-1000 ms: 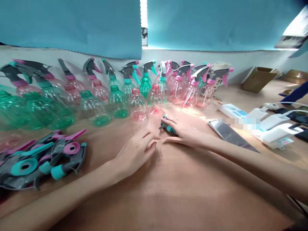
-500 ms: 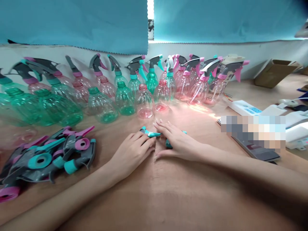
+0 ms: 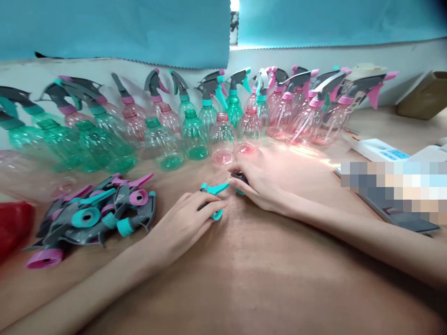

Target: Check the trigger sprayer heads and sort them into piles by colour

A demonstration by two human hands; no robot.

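Observation:
My left hand (image 3: pixel 186 218) curls around a grey and teal spray-trigger head (image 3: pixel 212 190) lying on the wooden table (image 3: pixel 244 279); its teal lever points right. My right hand (image 3: pixel 260 188) is just to the right, fingers closed over a second grey and teal trigger head (image 3: pixel 240 178) that is mostly hidden under them. Right behind both hands stand open pink bottles (image 3: pixel 222 142) and green bottles (image 3: pixel 193 136) without tops. Further back is a row of bottles fitted with trigger tops (image 3: pixel 296 104).
A heap of loose grey, teal and pink trigger heads (image 3: pixel 98 216) lies at the left, with something red (image 3: pixel 12 225) at the far left edge. A white device (image 3: pixel 379 150) and dark flat item (image 3: pixel 401 218) lie right; a cardboard box (image 3: pixel 424 95) sits far right.
My left hand has closed on a trigger head and drawn it toward me. My right hand has shifted back over the second head near the pink bottles. The view has tilted left and down.

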